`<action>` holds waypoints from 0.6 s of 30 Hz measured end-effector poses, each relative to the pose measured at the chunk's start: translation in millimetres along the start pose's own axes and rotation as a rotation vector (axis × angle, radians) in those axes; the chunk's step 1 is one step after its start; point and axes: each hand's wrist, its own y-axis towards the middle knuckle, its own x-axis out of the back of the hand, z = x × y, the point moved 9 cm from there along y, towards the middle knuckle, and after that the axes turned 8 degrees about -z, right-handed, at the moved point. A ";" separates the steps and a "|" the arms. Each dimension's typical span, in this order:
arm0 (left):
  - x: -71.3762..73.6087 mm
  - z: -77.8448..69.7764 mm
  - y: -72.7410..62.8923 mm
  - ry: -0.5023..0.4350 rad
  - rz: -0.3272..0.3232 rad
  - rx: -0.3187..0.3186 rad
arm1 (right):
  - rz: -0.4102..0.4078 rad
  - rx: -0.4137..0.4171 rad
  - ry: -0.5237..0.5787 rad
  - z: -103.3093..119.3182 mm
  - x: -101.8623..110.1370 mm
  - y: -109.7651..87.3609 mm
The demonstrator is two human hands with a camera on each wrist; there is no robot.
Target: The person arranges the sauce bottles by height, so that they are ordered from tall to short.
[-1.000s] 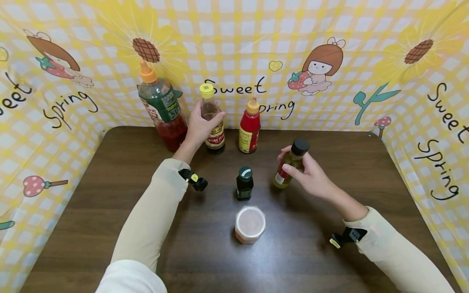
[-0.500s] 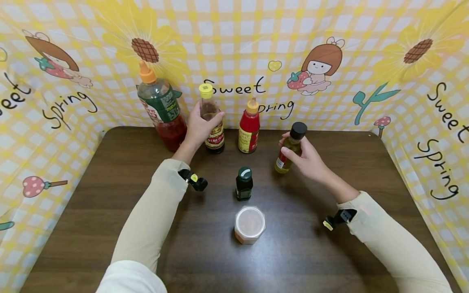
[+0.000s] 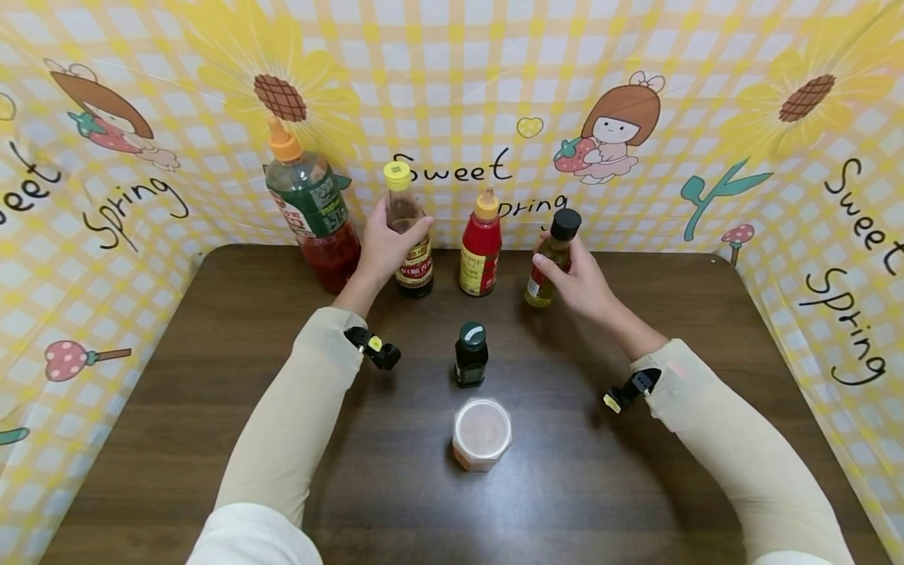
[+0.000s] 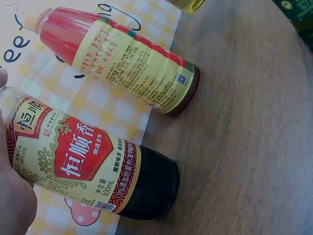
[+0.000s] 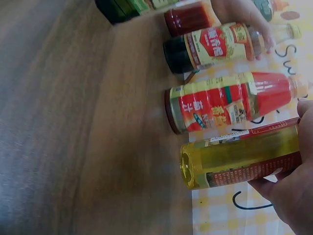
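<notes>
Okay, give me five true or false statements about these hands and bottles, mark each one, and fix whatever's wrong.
1. The left hand grips the dark sauce bottle. True.
2. The right hand grips the black-capped bottle. True.
3. Both held bottles have black caps. False: the dark sauce bottle has a yellow cap.
4. The short red bottle stands between the held ones. True.
5. Nothing stands nearer the person than those three. False: the small green-capped bottle does.

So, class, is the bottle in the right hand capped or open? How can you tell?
Capped: a black cap covers the top of the bottle the right hand holds. How tightly cannot be told.
</notes>
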 end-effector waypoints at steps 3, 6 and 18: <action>0.4 0.2 0.1 0.003 -0.005 0.001 | -0.015 -0.025 -0.011 -6.4 0.7 7.0; 0.6 0.6 0.0 0.008 -0.007 0.004 | -0.025 -0.038 -0.006 -11.6 0.7 11.7; 0.2 -1.5 -0.1 -0.001 -0.004 -0.013 | -0.069 -0.052 -0.006 -22.9 -1.5 25.0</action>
